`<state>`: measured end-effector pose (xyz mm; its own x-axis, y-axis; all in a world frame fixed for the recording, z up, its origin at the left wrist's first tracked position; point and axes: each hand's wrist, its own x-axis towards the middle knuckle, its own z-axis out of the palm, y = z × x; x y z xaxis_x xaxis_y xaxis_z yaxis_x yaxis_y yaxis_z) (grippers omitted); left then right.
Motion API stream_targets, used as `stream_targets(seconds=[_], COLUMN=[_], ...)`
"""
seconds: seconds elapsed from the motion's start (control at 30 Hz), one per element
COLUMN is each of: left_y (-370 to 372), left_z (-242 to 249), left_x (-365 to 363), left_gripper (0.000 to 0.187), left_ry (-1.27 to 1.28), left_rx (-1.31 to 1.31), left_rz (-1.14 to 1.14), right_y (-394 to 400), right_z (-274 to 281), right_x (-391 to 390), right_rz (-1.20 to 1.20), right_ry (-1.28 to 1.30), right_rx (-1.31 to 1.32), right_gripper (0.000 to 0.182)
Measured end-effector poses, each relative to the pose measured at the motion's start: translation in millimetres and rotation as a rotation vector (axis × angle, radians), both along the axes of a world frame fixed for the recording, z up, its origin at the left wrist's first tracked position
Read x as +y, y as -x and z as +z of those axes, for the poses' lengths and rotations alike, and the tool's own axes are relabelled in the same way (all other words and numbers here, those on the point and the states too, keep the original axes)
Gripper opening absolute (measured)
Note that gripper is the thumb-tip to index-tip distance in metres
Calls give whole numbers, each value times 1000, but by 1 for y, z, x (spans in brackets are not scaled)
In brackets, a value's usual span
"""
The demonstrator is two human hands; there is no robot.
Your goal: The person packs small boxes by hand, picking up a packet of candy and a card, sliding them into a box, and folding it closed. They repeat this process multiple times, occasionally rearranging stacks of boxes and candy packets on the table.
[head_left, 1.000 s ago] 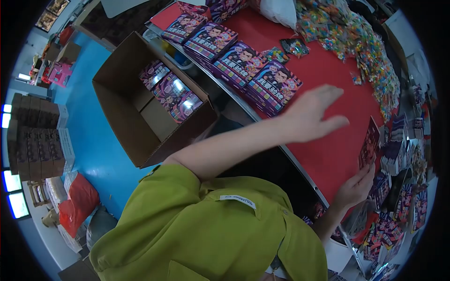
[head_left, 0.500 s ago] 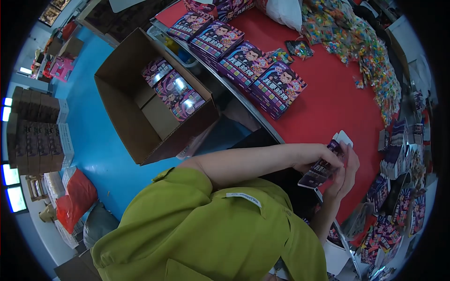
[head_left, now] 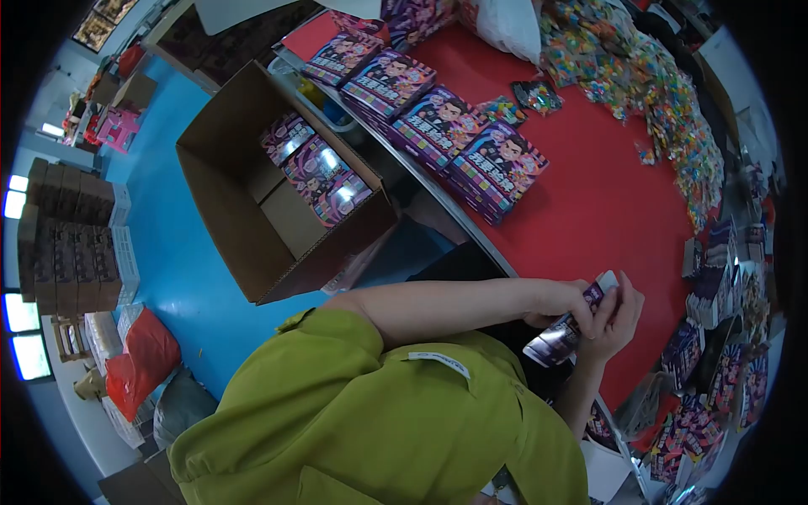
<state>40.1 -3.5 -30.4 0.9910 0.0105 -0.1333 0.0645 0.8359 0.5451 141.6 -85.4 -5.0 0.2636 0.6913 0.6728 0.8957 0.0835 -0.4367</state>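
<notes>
A slim purple printed pack [head_left: 551, 343] is held over the near edge of the red table. My left hand [head_left: 562, 301] grips its side, fingers curled round it. On the pack's other side is my right hand [head_left: 616, 318], fingers bent against its upper end, where a small white flap or card [head_left: 607, 280] shows. The pack's underside and my left thumb are hidden. Beyond my hands, stacks of purple printed boxes [head_left: 497, 164] line the table's left edge.
An open carton [head_left: 219, 151] with several purple boxes [head_left: 324, 181] stands left of the red table [head_left: 589, 194]. Colourful small packets [head_left: 640, 93] are heaped at the far right, near a white bag [head_left: 505, 29]. More printed packs [head_left: 686, 429] lie at lower right.
The pack has tilted and moved slightly down and left. My right hand's fingers have shifted round its upper end, and less of the white piece shows.
</notes>
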Motion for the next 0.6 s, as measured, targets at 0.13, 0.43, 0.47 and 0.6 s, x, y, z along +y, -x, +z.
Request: stream_targets(seconds=[0.13,0.43,0.47,0.6], left_y=[12,-6,-8,-11], left_z=[15,10,8,8], left_x=[-2,3,2,2], left_gripper=[45,34,29,27], left_ry=[-105,-317,-182,-436], left_rx=[189,276,317,303], left_rz=[-90,331,389,467], right_y=[-5,-9,-15,-8], right_z=[-7,2,-7,-27], right_x=[-9,-7,-16,-33], right_rz=[-65,-222,-288,-147], right_ry=[162,-58,-59,-84], right_rx=[-45,-235,119,927], right_gripper=[19,22,24,29])
